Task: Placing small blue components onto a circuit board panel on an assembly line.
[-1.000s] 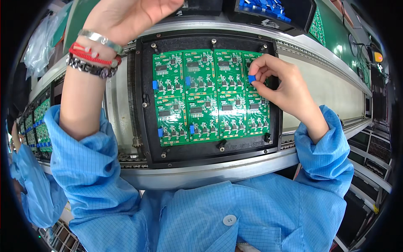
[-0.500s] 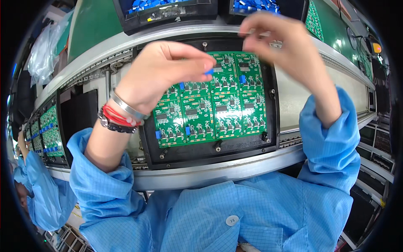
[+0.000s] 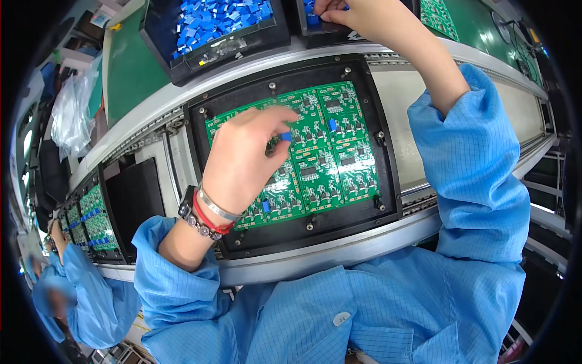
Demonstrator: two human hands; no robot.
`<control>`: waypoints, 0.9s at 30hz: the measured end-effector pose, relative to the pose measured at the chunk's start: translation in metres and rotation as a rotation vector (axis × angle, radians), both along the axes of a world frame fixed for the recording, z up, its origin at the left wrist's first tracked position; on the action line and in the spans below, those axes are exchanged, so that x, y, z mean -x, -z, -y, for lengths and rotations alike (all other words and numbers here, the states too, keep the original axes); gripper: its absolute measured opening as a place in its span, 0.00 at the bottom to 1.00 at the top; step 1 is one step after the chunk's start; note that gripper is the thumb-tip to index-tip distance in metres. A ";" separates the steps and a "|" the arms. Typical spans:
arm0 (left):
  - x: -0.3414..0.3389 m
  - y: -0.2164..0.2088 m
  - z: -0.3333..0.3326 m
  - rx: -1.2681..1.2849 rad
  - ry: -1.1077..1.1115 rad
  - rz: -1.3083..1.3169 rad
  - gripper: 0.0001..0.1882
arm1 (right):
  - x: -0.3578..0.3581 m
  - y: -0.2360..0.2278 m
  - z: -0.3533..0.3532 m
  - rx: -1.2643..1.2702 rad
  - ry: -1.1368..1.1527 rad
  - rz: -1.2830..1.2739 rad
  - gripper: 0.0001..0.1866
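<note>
My left hand (image 3: 245, 155) is over a panel of green circuit boards (image 3: 321, 203). Its thumb and fingers curl closed around a small blue rectangular component (image 3: 286, 136) at the board surface. On that wrist are a metal bangle, a red cord, beads and a dark band. My right hand (image 3: 348, 15) reaches into the right-hand black bin (image 3: 330, 37), its fingers bent together among blue parts; what they pinch is hidden. Other blue components, one right of my left hand (image 3: 332, 125) and one below it (image 3: 265, 206), stand on the panel.
A black frame (image 3: 388, 164) with screw posts surrounds the panel on a metal-railed conveyor (image 3: 339, 246). The left bin (image 3: 227, 57) holds many blue parts. More populated boards (image 3: 97, 218) and a co-worker in blue (image 3: 100, 303) are at left. A clear plastic bag (image 3: 74, 112) hangs nearby.
My right hand has moved from above the panel into the right bin. My left hand has lowered the blue component to the board. The view has shifted, showing more of the bins.
</note>
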State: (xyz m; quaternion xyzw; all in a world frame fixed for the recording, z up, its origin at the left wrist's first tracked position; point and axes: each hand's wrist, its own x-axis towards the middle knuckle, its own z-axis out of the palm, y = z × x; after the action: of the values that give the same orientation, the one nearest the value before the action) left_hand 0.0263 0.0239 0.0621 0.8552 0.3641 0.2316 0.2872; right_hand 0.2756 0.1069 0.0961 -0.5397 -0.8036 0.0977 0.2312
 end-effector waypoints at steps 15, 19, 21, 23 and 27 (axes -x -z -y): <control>-0.003 -0.015 0.004 -0.316 0.194 -0.320 0.14 | 0.012 -0.042 0.067 -0.141 -0.032 -0.243 0.05; -0.003 -0.005 0.005 -0.337 0.229 -0.326 0.13 | 0.023 -0.003 0.106 -0.029 -0.291 -0.353 0.09; 0.000 0.000 0.003 -0.301 0.203 -0.319 0.14 | 0.033 0.008 0.128 0.122 -0.351 -0.350 0.12; 0.002 -0.002 -0.001 -0.219 0.180 -0.297 0.16 | 0.038 0.018 0.147 0.286 -0.351 -0.387 0.11; 0.010 -0.022 -0.020 -0.252 0.220 -0.153 0.19 | 0.044 0.042 0.161 0.439 -0.307 -0.450 0.13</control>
State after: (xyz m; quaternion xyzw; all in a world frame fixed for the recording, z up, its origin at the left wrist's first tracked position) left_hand 0.0160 0.0435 0.0840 0.9342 0.2570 0.1769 0.1728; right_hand 0.2321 -0.0544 0.0545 -0.4145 -0.7640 0.4185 0.2634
